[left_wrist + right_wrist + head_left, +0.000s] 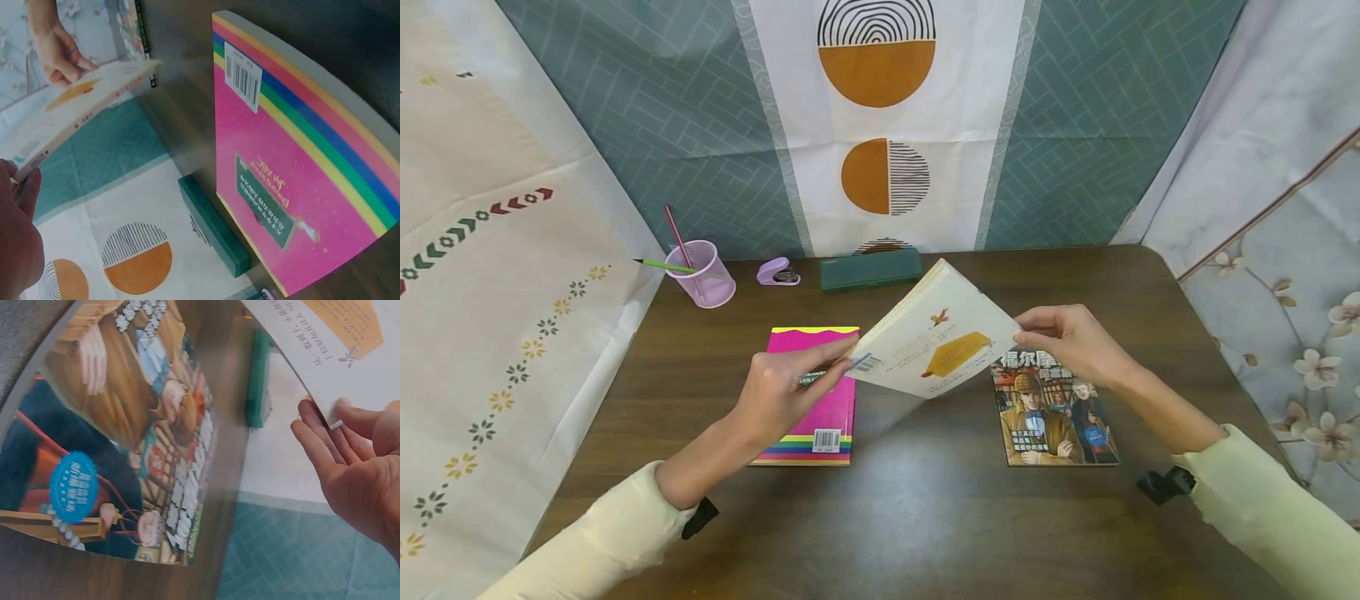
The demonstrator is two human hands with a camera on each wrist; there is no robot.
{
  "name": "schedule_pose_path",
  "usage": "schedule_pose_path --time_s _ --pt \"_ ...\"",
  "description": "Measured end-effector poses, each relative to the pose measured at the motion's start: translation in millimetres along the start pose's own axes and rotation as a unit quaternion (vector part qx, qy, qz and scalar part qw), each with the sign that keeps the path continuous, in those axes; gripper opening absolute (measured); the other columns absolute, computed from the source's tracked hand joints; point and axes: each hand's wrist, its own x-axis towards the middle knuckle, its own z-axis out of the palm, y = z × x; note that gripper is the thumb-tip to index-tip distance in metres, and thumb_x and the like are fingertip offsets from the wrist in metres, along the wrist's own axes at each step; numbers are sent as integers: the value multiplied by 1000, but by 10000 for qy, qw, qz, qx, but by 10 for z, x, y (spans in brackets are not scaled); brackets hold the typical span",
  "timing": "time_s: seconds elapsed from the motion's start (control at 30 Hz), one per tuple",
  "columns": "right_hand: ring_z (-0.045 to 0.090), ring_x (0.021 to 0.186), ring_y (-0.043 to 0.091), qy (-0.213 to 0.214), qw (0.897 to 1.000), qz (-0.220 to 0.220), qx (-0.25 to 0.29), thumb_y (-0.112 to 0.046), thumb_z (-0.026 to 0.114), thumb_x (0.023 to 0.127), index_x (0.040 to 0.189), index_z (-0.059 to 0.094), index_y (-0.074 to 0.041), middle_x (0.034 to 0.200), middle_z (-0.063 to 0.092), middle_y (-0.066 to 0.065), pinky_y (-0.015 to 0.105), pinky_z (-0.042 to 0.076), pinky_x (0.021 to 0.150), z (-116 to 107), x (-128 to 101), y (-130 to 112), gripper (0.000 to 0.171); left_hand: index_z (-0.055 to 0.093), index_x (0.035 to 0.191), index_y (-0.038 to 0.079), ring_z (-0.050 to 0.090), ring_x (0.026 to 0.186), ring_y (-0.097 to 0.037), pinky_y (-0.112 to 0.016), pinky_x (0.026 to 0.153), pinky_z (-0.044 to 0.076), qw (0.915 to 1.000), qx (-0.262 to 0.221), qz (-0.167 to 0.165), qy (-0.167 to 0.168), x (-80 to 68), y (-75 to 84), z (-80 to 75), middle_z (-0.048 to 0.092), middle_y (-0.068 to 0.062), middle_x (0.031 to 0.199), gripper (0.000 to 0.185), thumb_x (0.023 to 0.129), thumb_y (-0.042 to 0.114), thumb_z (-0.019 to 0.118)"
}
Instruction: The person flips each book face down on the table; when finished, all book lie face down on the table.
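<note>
A white book [934, 333] with an orange patch on its cover is held tilted above the table between both hands. My left hand [782, 387] pinches its left corner, near the barcode. At the opposite corner my right hand [1078, 342] grips it between thumb and fingers, as the right wrist view also shows. Below the left hand lies a pink book [820, 417] with rainbow stripes and a barcode, partly hidden by the hand and the white book. A comic-style book [1052, 417] with a detective in a cap lies under the right hand, its top edge partly covered.
Along the table's [925, 517] back edge stand a lilac pencil cup [711, 279] with a red and a green pencil, a purple stapler [778, 272] and a dark green case [871, 270]. Patterned cloth hangs behind and at both sides.
</note>
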Motion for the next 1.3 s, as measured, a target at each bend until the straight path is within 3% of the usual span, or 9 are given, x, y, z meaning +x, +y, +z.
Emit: schedule_pose_path --time_s 0.27,0.5,0.67,1.0,1.3 --pt "76 94 7 331 9990 68 307 -13 71 104 125 74 4 112 78 19 22 61 80 -106 -2 -85 27 75 130 3 79 101 -26 -29 77 63 9944 -606 -818 272 -93 -121 110 78 -10 118 47 85 -6 85" --pt "77 96 8 455 9970 177 604 -14 71 104 127 73 6 119 75 25 25 62 82 -165 47 -153 30 75 131 9 78 104 -17 -30 80 63 9760 -1116 -1860 198 -177 -151 232 79 -3 118 43 90 0 84" --pt "78 96 9 472 9954 325 763 -10 71 104 129 71 9 123 72 30 29 63 83 -182 118 -169 31 75 125 9 77 104 -15 -31 82 63 9629 -1081 -2470 -63 -236 -135 334 79 -2 118 35 92 6 84" --pt "78 100 20 490 9954 649 516 -22 75 102 130 72 4 129 71 25 24 62 83 -185 259 -155 38 74 117 5 79 101 -19 -31 82 63 9443 -1084 -3101 -191 -358 -149 564 80 -7 114 29 91 7 85" --pt "77 99 20 635 9940 636 615 -20 78 100 125 76 1 123 75 18 29 63 85 -128 414 -167 33 72 114 5 79 99 -20 -32 84 63 9277 -1096 -3554 -316 -437 -176 670 81 -6 110 27 91 9 85"
